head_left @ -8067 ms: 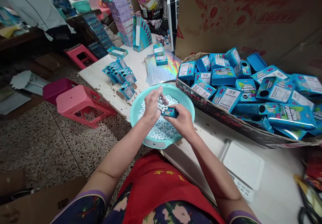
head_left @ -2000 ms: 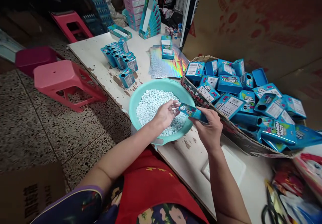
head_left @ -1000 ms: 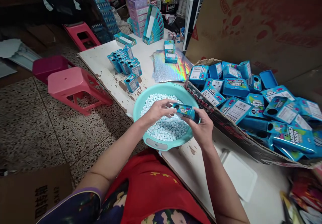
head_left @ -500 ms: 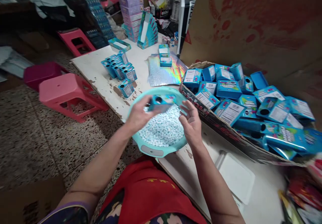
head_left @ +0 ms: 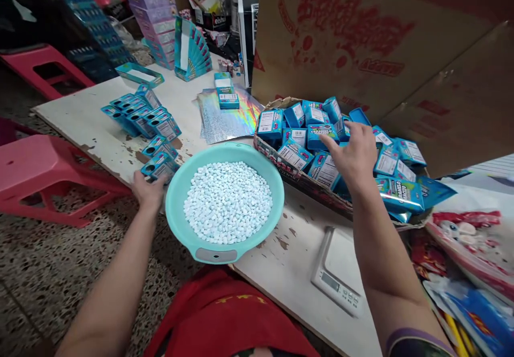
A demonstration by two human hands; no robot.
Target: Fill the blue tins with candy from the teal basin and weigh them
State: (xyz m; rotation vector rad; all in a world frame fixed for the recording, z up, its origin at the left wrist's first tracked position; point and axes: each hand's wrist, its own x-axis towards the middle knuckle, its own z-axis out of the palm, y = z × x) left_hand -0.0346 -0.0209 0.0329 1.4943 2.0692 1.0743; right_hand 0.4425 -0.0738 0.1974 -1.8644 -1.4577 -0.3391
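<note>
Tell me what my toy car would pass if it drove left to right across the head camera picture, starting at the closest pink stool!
Closest pink stool → the person's left hand → teal basin → the person's right hand → plastic packaging with red and white print.

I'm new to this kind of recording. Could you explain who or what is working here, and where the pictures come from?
There is no machine: these are a person's bare hands, and every picture comes from one camera worn on the head, looking forward and down. The white table holds a turquoise basin of pale pellets, a scale and shiny sheets. The left hand has its fingers around a small blue box beside the basin; whether it grips firmly is unclear. The right hand, fingers spread, is over an open carton of similar boxes, holding nothing visible.
</note>
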